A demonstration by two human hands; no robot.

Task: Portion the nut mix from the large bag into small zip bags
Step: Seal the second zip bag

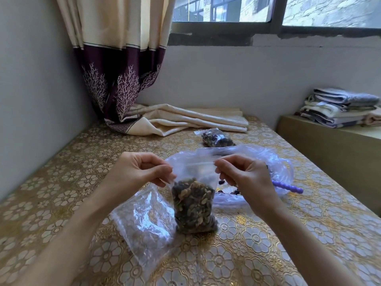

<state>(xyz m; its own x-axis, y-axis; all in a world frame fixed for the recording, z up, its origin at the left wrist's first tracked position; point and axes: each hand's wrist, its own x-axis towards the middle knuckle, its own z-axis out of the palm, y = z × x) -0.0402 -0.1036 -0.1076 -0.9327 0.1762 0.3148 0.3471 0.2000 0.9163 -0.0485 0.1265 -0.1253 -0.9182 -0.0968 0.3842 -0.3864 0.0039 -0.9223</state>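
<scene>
- Pinching the top corners of the small zip bag (pixel 193 203): left hand (pixel 136 172) clamped on the left end of the seal strip, right hand (pixel 243 174) clamped on the right end, thumb against fingers on both.
- Hanging upright between the two hands, bottom touching the desk (pixel 268 244), nut mix filling roughly the lower half.
- Running left to right, the seal strip spanning the gap between the two grips; both equally near, one at each end, so probably closing by pressing along that line from one end to the other.
- Lying just behind and to the right, the large bag (pixel 274 162), slumped open, with a purple scoop handle (pixel 288 187) sticking out.
- Lying flat beside the left wrist, an empty zip bag (pixel 144 228); resting further back, an already filled bag (pixel 217 138).
</scene>
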